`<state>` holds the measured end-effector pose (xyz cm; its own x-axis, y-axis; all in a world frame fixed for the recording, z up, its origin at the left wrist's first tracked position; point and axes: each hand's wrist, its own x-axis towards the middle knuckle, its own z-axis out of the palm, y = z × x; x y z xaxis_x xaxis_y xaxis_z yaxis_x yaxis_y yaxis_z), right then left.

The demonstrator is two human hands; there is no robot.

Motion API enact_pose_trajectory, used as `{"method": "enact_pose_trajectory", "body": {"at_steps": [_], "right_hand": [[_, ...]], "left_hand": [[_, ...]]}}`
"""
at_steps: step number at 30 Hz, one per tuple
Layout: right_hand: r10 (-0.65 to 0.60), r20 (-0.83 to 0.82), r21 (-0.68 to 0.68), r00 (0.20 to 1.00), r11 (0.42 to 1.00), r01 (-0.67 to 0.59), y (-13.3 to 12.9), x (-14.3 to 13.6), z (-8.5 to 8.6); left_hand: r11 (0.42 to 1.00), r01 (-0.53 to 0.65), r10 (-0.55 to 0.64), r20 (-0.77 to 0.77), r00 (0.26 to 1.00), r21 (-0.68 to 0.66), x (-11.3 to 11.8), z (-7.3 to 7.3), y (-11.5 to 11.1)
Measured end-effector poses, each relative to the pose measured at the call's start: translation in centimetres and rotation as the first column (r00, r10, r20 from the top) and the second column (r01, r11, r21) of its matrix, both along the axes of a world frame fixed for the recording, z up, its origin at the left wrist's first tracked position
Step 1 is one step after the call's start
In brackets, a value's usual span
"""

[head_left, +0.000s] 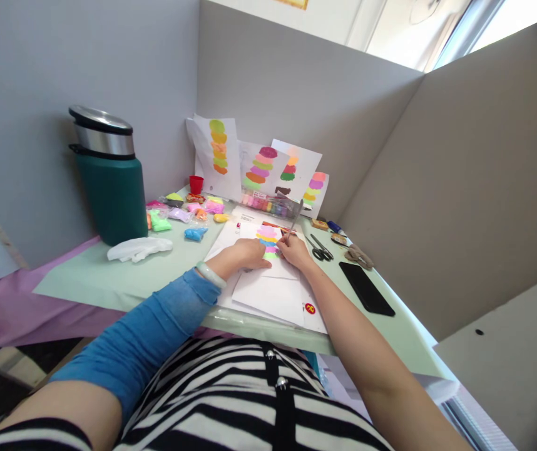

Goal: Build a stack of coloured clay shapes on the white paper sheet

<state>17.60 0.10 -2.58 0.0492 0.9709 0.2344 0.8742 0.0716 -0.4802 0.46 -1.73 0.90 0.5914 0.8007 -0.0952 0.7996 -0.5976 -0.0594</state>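
My left hand [246,253] rests on a white sheet [283,269], its fingers spread beside a stack of pink, yellow, blue, purple and green colour patches [267,235]. On the other side of the patches, my right hand [293,249] is closed round a thin pen or brush [295,218], which slants up and to the right. Its lower end is hidden by my fingers. More white paper [268,297] lies under the sheet. An orange-red stick [278,226] lies just behind the patches.
Painted sheets [218,156] lean on the back partition. A green bottle [111,188], tissue [139,248], coloured clay packets [196,233] and a red cup [196,184] are at left. Scissors [321,249], a black phone [366,288] and a brown cloth item [358,256] lie right.
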Motion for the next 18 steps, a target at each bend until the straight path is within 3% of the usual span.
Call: {"method": "enact_pose_trajectory", "body": {"at_steps": [18], "right_hand": [[0.017,-0.002,0.016,1.000,1.000,-0.017,-0.01,0.04,-0.05]], "left_hand": [[1.000,0.003,-0.003,-0.015,1.000,0.011,0.03,-0.08,0.08]]}}
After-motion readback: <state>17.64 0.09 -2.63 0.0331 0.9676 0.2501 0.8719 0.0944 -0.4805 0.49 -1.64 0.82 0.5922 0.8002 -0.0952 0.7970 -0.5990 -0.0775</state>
